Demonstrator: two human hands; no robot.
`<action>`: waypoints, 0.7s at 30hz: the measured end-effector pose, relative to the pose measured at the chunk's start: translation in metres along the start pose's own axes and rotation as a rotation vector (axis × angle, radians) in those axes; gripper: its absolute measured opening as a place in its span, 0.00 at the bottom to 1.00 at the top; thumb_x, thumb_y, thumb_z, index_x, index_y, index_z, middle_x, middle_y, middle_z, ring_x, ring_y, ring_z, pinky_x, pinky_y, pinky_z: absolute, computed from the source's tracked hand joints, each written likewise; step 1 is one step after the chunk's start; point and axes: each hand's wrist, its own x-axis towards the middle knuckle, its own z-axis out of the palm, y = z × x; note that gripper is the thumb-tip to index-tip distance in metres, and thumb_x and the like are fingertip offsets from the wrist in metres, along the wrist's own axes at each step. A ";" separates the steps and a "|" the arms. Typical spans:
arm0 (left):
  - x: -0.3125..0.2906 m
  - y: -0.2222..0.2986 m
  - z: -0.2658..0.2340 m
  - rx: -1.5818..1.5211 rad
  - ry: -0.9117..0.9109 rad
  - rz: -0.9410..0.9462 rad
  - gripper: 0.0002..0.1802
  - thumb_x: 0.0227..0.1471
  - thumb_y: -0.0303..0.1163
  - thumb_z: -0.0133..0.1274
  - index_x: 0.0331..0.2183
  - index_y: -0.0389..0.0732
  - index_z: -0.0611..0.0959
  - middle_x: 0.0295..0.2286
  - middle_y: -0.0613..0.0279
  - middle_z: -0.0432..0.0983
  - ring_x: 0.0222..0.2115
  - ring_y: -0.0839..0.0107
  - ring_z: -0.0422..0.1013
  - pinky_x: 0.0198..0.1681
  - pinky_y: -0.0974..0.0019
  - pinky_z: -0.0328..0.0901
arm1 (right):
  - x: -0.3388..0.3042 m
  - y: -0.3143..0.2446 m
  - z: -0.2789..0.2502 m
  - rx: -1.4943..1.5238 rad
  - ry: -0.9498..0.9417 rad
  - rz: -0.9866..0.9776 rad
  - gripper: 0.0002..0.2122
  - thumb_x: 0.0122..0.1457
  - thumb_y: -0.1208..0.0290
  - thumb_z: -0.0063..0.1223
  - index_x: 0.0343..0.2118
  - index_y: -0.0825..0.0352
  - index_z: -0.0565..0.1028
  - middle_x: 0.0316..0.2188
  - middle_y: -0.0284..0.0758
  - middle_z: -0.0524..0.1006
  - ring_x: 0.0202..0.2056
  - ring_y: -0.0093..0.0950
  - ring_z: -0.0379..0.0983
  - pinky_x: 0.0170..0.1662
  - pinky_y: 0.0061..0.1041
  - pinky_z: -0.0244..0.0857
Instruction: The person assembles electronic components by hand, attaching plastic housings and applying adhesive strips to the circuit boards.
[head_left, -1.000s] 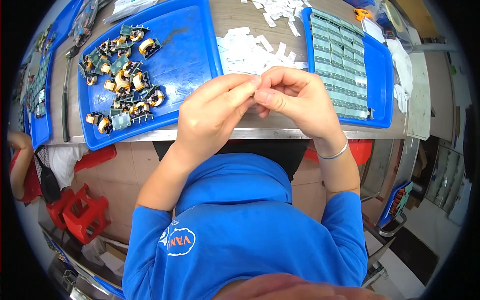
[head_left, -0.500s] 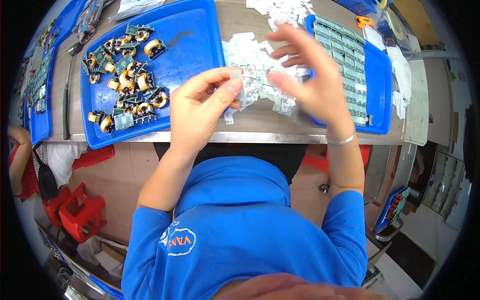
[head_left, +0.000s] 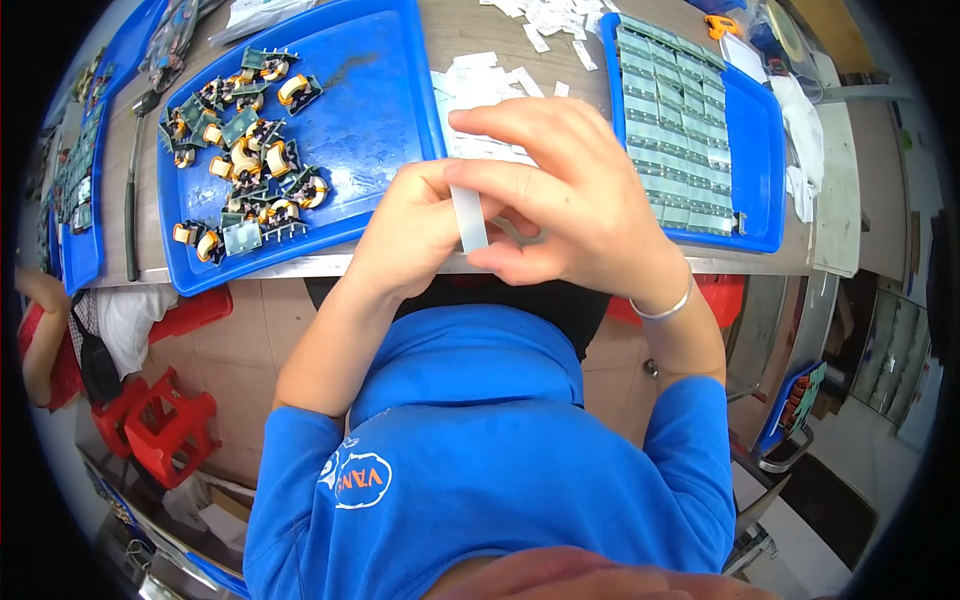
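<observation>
Just beyond the table's near edge, a pale, slightly translucent strip (head_left: 468,218) stands between my two hands. My left hand (head_left: 405,225) is closed, its fingers against the strip's left side and partly hidden behind my right fingers. My right hand (head_left: 575,190) arches over from the right. Its fingers touch the strip's upper end and its thumb lies at the lower end. Behind my hands is a heap of small white slips (head_left: 475,85), partly covered by my right hand.
On the left, a blue tray (head_left: 375,110) holds several coil-and-circuit-board parts (head_left: 250,155). A second blue tray (head_left: 760,160) on the right carries rows of small green boards (head_left: 675,140). More white slips (head_left: 560,15) lie at the back. Red stools (head_left: 170,425) stand below the table.
My right hand has come down and left from above the slips to meet my left hand. The strip now shows lengthwise between them. Fewer loose slips show near the right tray.
</observation>
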 end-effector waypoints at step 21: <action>-0.002 0.002 -0.003 0.378 0.301 0.292 0.12 0.49 0.25 0.49 0.36 0.30 0.78 0.37 0.52 0.72 0.31 0.71 0.71 0.31 0.72 0.68 | -0.031 0.030 0.019 -0.223 0.217 0.317 0.05 0.40 0.77 0.57 0.22 0.66 0.74 0.23 0.32 0.72 0.25 0.31 0.69 0.28 0.27 0.63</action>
